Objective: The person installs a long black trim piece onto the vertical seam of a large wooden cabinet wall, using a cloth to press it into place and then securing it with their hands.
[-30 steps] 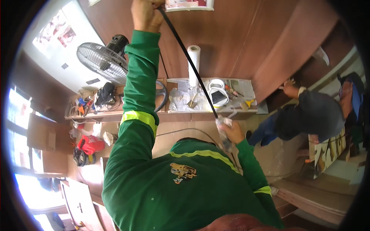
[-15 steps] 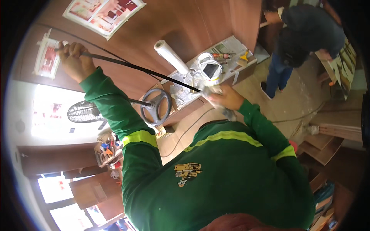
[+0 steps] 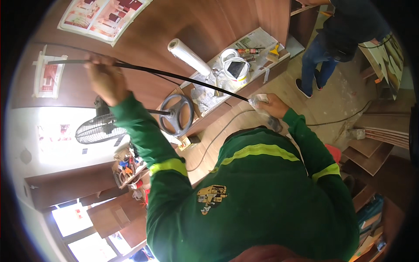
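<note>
A long, thin black strip (image 3: pixel 187 80) slants across in front of me, higher at its left end. My left hand (image 3: pixel 107 81), smeared by motion, is closed around it some way in from that end. My right hand (image 3: pixel 274 106) is closed on a crumpled whitish rag (image 3: pixel 258 99), and the strip's lower end meets the rag there. A greyish part of the rag hangs below the fingers. Whether the rag wraps right round the strip is hidden.
A newspaper-covered bench (image 3: pixel 257 41) holds a plastic-film roll (image 3: pixel 188 56), a white bucket (image 3: pixel 237 73) and a yellow scraper (image 3: pixel 274 51). Nearby stands a fan (image 3: pixel 98 126) with a grey round base (image 3: pixel 176 114). A cable (image 3: pixel 218 135) crosses the floor. Another person (image 3: pixel 323 56) stands at far right.
My right hand has moved right and slightly nearer with the rag. My left hand has shifted right and down, and more of the strip shows beyond it. The other person has moved.
</note>
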Tool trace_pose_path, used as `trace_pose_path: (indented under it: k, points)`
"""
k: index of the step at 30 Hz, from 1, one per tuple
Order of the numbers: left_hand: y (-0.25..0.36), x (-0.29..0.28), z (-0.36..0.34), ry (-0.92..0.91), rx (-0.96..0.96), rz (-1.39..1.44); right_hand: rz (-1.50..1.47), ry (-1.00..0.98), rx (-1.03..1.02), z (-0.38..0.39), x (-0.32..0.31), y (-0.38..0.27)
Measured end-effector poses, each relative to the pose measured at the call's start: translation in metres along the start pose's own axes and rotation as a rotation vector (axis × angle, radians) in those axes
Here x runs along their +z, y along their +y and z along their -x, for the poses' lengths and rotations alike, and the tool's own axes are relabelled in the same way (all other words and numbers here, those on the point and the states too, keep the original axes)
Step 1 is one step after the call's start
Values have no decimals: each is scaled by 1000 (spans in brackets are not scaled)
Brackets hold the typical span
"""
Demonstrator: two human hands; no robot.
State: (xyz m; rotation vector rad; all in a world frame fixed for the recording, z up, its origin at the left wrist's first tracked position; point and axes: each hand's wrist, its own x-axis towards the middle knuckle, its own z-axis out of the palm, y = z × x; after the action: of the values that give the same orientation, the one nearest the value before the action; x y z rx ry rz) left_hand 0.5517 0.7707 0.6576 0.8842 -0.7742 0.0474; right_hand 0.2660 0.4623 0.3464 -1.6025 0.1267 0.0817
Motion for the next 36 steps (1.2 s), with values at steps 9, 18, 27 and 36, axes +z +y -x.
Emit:
trace_pose_path:
  k: [9, 18, 27, 36]
  points:
    - [-134, 82, 173, 114, -309, -914, 28, 109, -150, -34, 13, -40]
    - [-154, 97, 185, 350, -326, -210, 251, 145, -281, -37, 30, -105]
    - [-129, 85, 168, 438, -219, -244, 6, -20, -130, -24, 37, -98]
    - [-119, 80, 132, 480, -91, 21, -60, -182, -116, -2, 26, -90]
